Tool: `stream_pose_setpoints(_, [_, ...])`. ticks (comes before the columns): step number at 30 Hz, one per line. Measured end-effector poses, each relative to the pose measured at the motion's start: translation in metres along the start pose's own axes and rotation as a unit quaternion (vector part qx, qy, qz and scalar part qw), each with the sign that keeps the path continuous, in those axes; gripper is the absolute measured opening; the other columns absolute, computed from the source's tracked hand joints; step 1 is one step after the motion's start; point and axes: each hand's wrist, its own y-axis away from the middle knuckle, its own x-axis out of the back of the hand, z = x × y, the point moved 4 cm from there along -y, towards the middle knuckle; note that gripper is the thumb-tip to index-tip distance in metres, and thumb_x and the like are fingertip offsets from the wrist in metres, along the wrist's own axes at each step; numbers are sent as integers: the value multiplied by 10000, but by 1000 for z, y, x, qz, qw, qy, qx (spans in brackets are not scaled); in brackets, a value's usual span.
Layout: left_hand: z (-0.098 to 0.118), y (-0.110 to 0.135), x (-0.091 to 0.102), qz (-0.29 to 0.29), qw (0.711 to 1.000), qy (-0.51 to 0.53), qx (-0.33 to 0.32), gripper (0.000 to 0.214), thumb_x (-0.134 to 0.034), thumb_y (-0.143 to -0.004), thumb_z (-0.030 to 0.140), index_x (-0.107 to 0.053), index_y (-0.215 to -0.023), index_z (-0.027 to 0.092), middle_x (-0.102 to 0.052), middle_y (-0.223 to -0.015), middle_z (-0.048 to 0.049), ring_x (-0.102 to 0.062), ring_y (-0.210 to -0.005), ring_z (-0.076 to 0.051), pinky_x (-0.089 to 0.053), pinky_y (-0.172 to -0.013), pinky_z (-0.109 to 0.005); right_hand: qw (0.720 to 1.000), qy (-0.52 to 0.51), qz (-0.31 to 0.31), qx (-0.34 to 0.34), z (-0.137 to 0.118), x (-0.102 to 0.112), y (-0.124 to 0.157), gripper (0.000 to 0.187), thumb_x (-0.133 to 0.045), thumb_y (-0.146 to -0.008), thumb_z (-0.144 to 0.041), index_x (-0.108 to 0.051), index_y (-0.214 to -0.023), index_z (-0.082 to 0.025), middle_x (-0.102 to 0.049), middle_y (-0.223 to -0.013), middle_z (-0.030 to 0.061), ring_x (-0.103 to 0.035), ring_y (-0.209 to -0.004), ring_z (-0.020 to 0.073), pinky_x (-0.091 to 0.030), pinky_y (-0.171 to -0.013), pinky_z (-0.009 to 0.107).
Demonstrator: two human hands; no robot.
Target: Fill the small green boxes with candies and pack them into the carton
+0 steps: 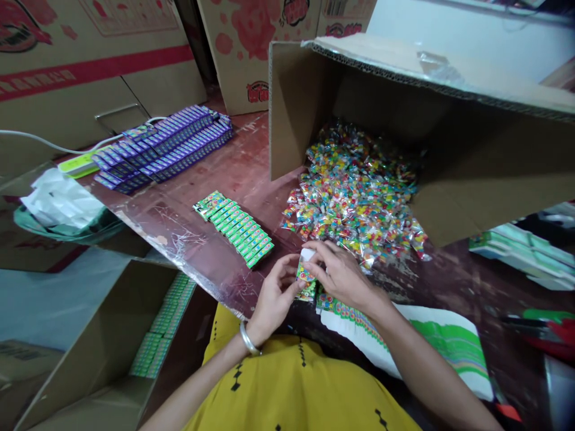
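Observation:
My left hand [275, 294] and my right hand [340, 272] meet at the table's near edge, both pinched on a small green packet [306, 272] with a white end. Just below them lies a stack of flat printed green sheets [431, 341]. A pile of small colourful candy bags [354, 191] spills out of a big cardboard box [449, 120] lying on its side right behind my hands. A row of filled green packets [236, 227] lies to the left of my hands.
Purple packets [166, 143] are stacked in rows at the far left of the table. A box on the floor [103, 359] at left holds green packets. Cardboard cartons [90, 66] stand behind. More green stacks [521, 248] lie at right. A white bag [60, 203] sits left.

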Motion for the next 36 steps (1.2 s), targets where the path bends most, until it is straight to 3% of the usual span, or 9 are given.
stream_pose_setpoints(4, [5, -1, 2, -5, 1000, 15, 4, 457, -611, -864, 251, -463, -1297, 229, -609, -1156, -70, -604, -985, -179, -482, -878, -305, 989, -59, 128, -34, 8, 4, 8, 169, -544, -917, -284, -625, -1057, -234, -648, -1064, 69, -576, -1028, 223, -474, -863, 354])
stream_pose_setpoints(7, [6, -1, 1, -13, 999, 32, 5, 412, -597, -873, 249, -477, -1266, 225, -599, -1172, -70, -594, -1001, -178, -475, -879, -296, 978, -165, 112, -64, 15, -15, 16, 172, -604, -875, -288, -647, -1035, -240, -639, -1081, 52, -613, -961, 201, -517, -769, 304])
stream_pose_setpoints(10, [4, -1, -2, -26, 999, 41, 2, 336, -611, -863, 242, -506, -1181, 212, -596, -1111, -55, -582, -977, -167, -470, -854, -277, 948, -268, 113, -129, 22, -35, 25, 149, -609, -867, -304, -648, -981, -216, -665, -966, 37, -638, -848, 180, -524, -709, 278])
stream_pose_setpoints(14, [1, -2, -6, -31, 999, 39, 2, 290, -657, -823, 234, -527, -1081, 201, -581, -1032, -32, -568, -899, -141, -466, -790, -244, 930, -313, 119, -152, 24, -45, 28, 147, -610, -866, -325, -642, -817, -191, -663, -866, 30, -632, -779, 167, -505, -711, 276])
stream_pose_setpoints(17, [5, -4, -6, -6, 999, 41, -6, 315, -650, -824, 229, -497, -1097, 205, -586, -1040, -38, -571, -914, -142, -465, -803, -253, 915, -341, 154, -152, 22, -41, 25, 122, -626, -853, -312, -609, -910, -205, -668, -960, 44, -646, -856, 181, -513, -757, 293])
stream_pose_setpoints(20, [8, -4, -3, 21, 998, 51, -5, 354, -653, -818, 226, -447, -1106, 215, -598, -1021, -35, -588, -873, -132, -471, -777, -248, 898, -367, 189, -151, 18, -37, 22, 271, -654, -829, -279, -526, -1064, -234, -683, -963, 38, -655, -906, 191, -514, -833, 338])
stream_pose_setpoints(25, [6, 0, -1, 36, 999, 41, 6, 363, -660, -806, 227, -427, -1084, 217, -589, -995, -29, -602, -824, -124, -485, -724, -232, 923, -337, 147, -112, 13, -35, 16, 121, -656, -829, -317, -612, -825, -204, -686, -935, 60, -640, -904, 204, -503, -828, 352])
stream_pose_setpoints(31, [7, 3, 1, 40, 999, -29, -17, 320, -621, -831, 198, -454, -1104, 212, -579, -1032, -43, -611, -949, -161, -513, -843, -301, 895, -403, 80, -173, 26, -38, 11, 204, -751, -739, -340, -636, -815, -190, -699, -878, 43, -653, -793, 181, -523, -708, 298])
stream_pose_setpoints(36, [13, 4, 2, 7, 997, -74, -30, 384, -592, -850, 175, -470, -1211, 217, -593, -1079, -49, -604, -1002, -167, -498, -904, -318, 886, -415, 44, -201, 37, -37, 7, 214, -759, -724, -358, -654, -738, -172, -690, -748, 21, -626, -691, 155, -500, -663, 277])
